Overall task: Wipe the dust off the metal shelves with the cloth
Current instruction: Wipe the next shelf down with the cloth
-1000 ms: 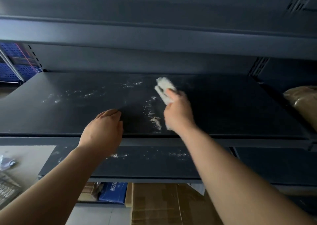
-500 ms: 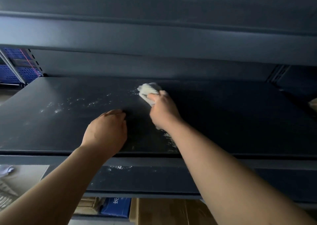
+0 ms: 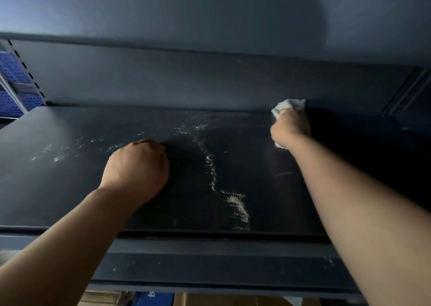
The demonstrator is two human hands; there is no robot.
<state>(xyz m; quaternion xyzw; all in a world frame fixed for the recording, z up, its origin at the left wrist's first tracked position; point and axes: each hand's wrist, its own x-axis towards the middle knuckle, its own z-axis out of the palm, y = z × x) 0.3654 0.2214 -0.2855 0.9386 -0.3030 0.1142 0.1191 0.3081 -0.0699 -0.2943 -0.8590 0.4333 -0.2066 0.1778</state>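
Landmark: the metal shelf [image 3: 70, 189], a dark flat panel that fills the middle of the view.

1. Right hand [image 3: 290, 128]: located at the rear right of the shelf, against the back panel [image 3: 186, 79]. The fingers are closed around the cloth [image 3: 289, 105]. The fingers themselves are hidden behind the back of the hand.
2. Cloth: white and bunched. One part projects beyond the knuckles at the rear edge of the shelf. A small part shows below the wrist. The portion inside the grip is hidden.
3. Left hand [image 3: 136, 168]: located on the shelf surface, left of centre. The fingers are curled under into a fist and nothing shows in it. The fingertips are out of sight.
4. Dust line [image 3: 211, 165]: a pale ridge that runs from the middle of the shelf toward its front edge, between the two hands. Scattered dust specks [image 3: 77, 147] lie on the left half of the shelf.
5. Right end of the shelf: in deep shadow, so surface detail cannot be made out.
6. Lower shelf [image 3: 210, 268]: below the front edge, largely covered by both forearms.
7. Blue crates [image 3: 11, 72]: beyond the left end of the shelf, cut off by the frame edge.
8. Cardboard boxes [image 3: 210, 302]: beneath the lower shelf, only a strip visible.
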